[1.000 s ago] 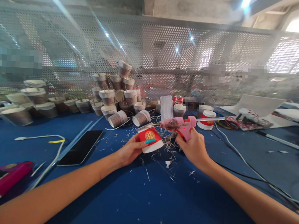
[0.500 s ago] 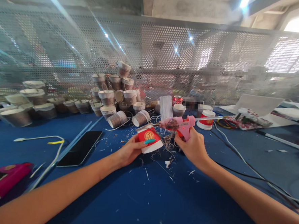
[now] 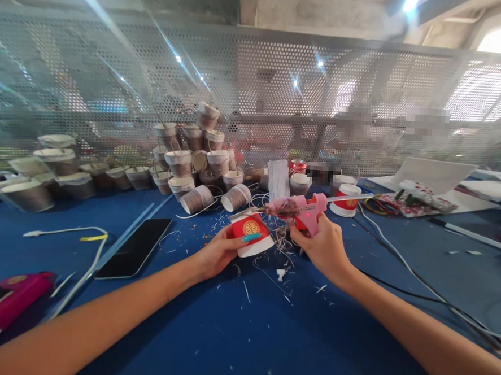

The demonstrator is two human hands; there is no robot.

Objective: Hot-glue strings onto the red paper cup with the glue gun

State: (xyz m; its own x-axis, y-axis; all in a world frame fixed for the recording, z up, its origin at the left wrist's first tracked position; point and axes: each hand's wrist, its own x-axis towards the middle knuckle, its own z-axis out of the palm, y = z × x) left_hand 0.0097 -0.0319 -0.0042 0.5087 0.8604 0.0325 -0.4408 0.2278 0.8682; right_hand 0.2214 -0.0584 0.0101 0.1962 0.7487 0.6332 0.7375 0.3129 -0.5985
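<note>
My left hand (image 3: 220, 250) is closed round a small paper cup (image 3: 256, 248), white with a red band and a gold emblem, tilted above the blue table. My right hand (image 3: 324, 246) grips a pink hot glue gun (image 3: 310, 212) by its handle. A clear glue stick (image 3: 349, 197) pokes out of the gun's back end. The gun's nozzle is at the cup's upper edge; whether it touches I cannot tell. Brown residue coats the front of the gun. Beyond it a second red and white cup (image 3: 346, 201) stands upside down.
Stacked twine-wrapped cups (image 3: 179, 163) stand along the back, with more cups (image 3: 29, 194) at left. A black phone (image 3: 135, 247), clear glue sticks (image 3: 124, 236) and a magenta tool (image 3: 12, 300) lie at left. Fibre scraps (image 3: 281, 274) litter the middle; cables (image 3: 411, 265) run at right.
The glue gun's nozzle has shifted slightly left along the cup's upper edge. The cup has turned a little in my left hand.
</note>
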